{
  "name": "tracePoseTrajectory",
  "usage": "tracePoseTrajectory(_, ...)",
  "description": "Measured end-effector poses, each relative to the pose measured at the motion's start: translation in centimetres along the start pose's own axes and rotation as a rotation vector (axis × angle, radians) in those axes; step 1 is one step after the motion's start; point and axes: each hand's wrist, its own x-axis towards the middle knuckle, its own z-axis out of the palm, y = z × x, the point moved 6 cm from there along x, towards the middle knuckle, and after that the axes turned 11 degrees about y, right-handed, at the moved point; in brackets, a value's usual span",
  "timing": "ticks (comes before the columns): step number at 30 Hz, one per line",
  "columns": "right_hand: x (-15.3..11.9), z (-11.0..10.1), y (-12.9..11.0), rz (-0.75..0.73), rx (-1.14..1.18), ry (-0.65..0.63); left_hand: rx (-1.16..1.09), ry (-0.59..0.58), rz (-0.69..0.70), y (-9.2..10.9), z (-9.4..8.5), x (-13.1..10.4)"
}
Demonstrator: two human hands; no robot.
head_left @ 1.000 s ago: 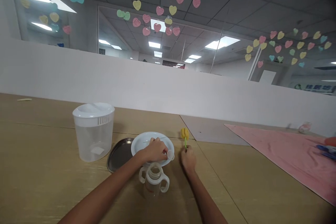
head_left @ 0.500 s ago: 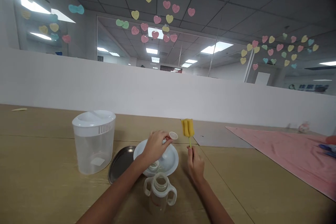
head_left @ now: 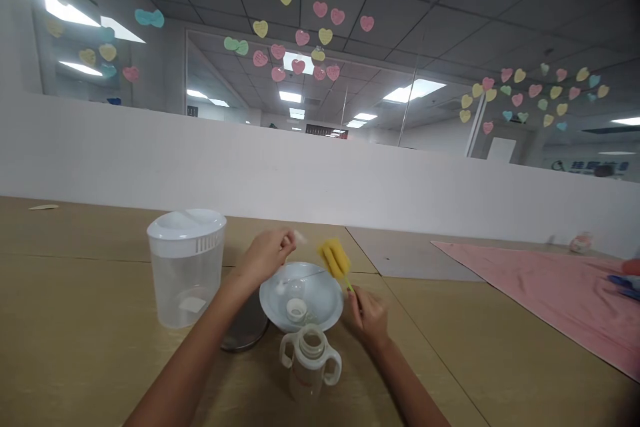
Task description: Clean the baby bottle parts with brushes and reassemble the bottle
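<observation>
My left hand (head_left: 267,252) is closed, pinching a small white cap (head_left: 299,237) that is smeared by motion, above the left rim of a pale bowl (head_left: 327,310). With its fingers wrapped round the thin green handle, my right hand (head_left: 369,312) holds a sponge brush (head_left: 334,257), its yellow head tilted left over the bowl's right rim. Inside the bowl lie a white ring (head_left: 297,309) and some clear and white small parts. A clear baby bottle (head_left: 306,373) with two white side handles stands uncapped in front of the bowl.
A translucent bin (head_left: 186,273) with a white lid stands to the left. Between it and the bowl lies a dark metal tray (head_left: 247,330), partly behind my left forearm. A pink cloth (head_left: 540,293) covers the table's right side. A low white wall (head_left: 300,177) closes the back.
My left hand has moved left and up with the cap, uncovering more of the bowl. The brush head has tipped left and down towards the bowl in my right hand.
</observation>
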Motion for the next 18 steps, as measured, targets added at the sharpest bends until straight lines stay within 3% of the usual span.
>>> tracePoseTrajectory(4, -0.5, 0.0, 1.0, 0.077, -0.049, 0.015, 0.462, -0.212, -0.122, -3.0, 0.1, -0.7)
tracePoseTrajectory(10, -0.8, 0.2, 1.3, 0.098, -0.107, -0.030, 0.566, -0.520, -0.342, -7.4, 1.6, -1.7)
tracePoseTrajectory(14, -0.9, 0.5, 1.1, 0.088, -0.143, -0.069, 0.621, -0.548, -0.398, -9.6, 2.1, -1.9)
tracePoseTrajectory(18, -0.8, 0.6, 0.8, 0.046, -0.124, -0.075, 0.678, -0.444, -0.354, -9.9, 2.1, -2.0)
